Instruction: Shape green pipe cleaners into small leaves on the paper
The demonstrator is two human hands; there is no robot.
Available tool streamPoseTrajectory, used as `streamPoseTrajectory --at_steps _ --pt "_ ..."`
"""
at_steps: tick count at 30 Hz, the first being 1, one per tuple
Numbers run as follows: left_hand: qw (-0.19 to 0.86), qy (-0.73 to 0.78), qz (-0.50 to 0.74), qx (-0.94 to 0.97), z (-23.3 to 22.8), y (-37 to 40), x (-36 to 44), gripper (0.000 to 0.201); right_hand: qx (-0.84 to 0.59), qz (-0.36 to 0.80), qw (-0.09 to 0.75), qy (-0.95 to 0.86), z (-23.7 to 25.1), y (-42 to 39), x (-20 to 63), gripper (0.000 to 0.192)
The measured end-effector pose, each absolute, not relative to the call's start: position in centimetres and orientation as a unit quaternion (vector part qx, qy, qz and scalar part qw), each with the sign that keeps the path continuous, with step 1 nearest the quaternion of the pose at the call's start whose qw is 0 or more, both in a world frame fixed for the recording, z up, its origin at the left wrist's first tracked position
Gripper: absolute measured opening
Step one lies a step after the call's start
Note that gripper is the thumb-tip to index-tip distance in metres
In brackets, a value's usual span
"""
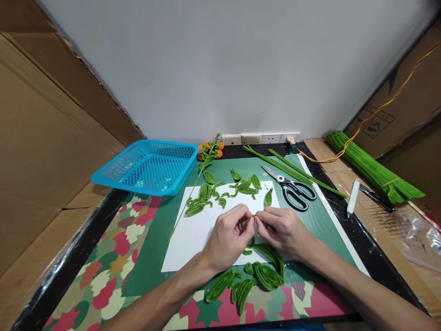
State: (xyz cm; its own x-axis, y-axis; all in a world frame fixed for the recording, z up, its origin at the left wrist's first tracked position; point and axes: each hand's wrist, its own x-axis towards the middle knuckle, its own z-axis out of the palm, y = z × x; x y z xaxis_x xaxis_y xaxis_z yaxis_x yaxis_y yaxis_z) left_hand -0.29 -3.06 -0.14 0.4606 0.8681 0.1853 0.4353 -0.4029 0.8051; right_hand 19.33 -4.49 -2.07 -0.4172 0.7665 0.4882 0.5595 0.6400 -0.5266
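Over white sheet (193, 234), left hand (229, 236) and right hand (284, 230) meet — fingertips pinched tight on small green pipe-cleaner piece (251, 219) between them; more green leaves (265, 275) lie just below wrists — scissors (292, 188) nearby.

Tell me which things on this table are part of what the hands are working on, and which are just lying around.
In use:
left hand and right hand, pinching a green pipe-cleaner piece
folded green leaves
white paper sheet

Lying about:
scissors
blue basket
pipe-cleaner bundle
orange flower stem
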Motion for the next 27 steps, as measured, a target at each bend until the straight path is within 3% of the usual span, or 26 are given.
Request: streamPoseTrajectory --at_steps 11,18,27 --pt "0.327 0.398 0.305 0.801 -0.34 -2.93 -0.41 0.025 -0.407 0.145 0.375 -0.82 -1.98 -4.28 18.8 0.031" --pt "0.339 0.425 0.304 0.783 -0.58 -2.62 -0.36 0.016 -0.42 0.085 0.376 -0.821 -2.22 -3.82 18.84 0.032" --pt "0.347 0.422 0.287 0.787 -0.32 -2.67 -0.48 0.018 -0.408 0.017 0.35 -0.843 -2.23 -4.02 18.6 0.032"
